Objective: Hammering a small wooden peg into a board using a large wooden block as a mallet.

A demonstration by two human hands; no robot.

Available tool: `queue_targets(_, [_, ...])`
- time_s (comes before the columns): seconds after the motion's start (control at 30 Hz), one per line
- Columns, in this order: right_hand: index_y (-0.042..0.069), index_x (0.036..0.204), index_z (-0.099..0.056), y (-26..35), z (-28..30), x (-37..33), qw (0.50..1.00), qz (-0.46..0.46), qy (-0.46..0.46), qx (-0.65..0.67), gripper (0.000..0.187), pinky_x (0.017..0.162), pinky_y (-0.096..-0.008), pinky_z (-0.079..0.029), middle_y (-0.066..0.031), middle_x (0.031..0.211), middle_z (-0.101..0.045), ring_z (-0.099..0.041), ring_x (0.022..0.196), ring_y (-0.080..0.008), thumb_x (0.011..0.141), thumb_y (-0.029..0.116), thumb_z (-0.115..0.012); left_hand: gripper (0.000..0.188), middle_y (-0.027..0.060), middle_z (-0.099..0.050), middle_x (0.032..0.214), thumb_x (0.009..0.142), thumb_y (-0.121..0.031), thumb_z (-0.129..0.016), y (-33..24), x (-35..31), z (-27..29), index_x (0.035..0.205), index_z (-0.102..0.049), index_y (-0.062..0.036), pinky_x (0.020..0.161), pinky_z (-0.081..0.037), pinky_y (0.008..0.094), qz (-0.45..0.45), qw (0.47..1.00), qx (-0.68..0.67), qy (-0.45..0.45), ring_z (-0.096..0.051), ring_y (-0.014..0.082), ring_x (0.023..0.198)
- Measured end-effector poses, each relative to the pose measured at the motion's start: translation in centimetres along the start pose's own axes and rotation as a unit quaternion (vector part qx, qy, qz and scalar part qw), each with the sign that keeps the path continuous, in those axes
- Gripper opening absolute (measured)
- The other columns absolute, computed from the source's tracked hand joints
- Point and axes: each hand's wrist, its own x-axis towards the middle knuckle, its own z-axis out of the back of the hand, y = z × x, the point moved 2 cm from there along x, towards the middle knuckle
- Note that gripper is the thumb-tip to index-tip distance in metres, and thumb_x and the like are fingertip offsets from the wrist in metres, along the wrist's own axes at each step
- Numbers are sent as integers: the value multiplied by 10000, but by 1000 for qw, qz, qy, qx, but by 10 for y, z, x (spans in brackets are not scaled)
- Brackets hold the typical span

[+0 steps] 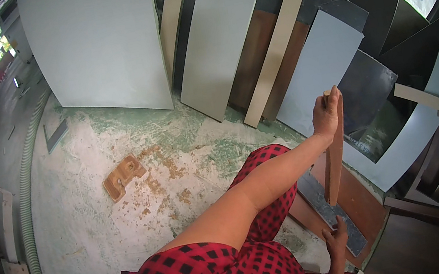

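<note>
My left arm reaches across to the right, and my left hand [326, 116] is closed round the upper end of a narrow brown wooden strip [334, 166]. The strip stands tilted, its lower end over a grey-black panel piece [326, 209]. Just below that end is my right hand [336, 238], thumb and fingers apart and nothing visible in it. Under the dark piece lies a reddish-brown board [363, 202].
Large pale panels [98, 47] and long strips [281, 35] lean upright ahead. Cut board offcuts [433, 117] are heaped at right. A notched wooden block [124, 177] sits among sawdust on the floor. A ribbed hose [27, 212] runs along the left.
</note>
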Motion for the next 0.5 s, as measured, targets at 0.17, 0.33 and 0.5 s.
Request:
queue_targets(0.17, [-10,1285,-426,-14,7,12,977,47,-143,147,580,726,-285,-455,-105,1034,-511,-519,890,-173,766,130,-644,652,78,-605,968,816,-625,-509,4,-10,-8,1003,-565,-3,838,-412,276,6,998,-21,66,-551,166,936])
queue_targets(0.33, [23,1330,-375,65,10,2,961,28,-85,261,699,793,-280,-426,-94,1096,-497,-505,941,-192,714,138,-684,737,37,-496,1184,837,-649,-438,18,-21,-11,1241,-479,-34,967,-320,268,58,977,-72,194,-428,109,1111])
queue_targets(0.5, [43,1327,-359,90,9,14,980,77,-66,171,831,839,-309,-410,-105,1115,-500,-504,972,-218,604,146,-756,803,26,-382,1356,841,-639,-433,18,-26,-17,1405,-277,-90,1041,-266,279,120,964,-144,191,-339,135,1252])
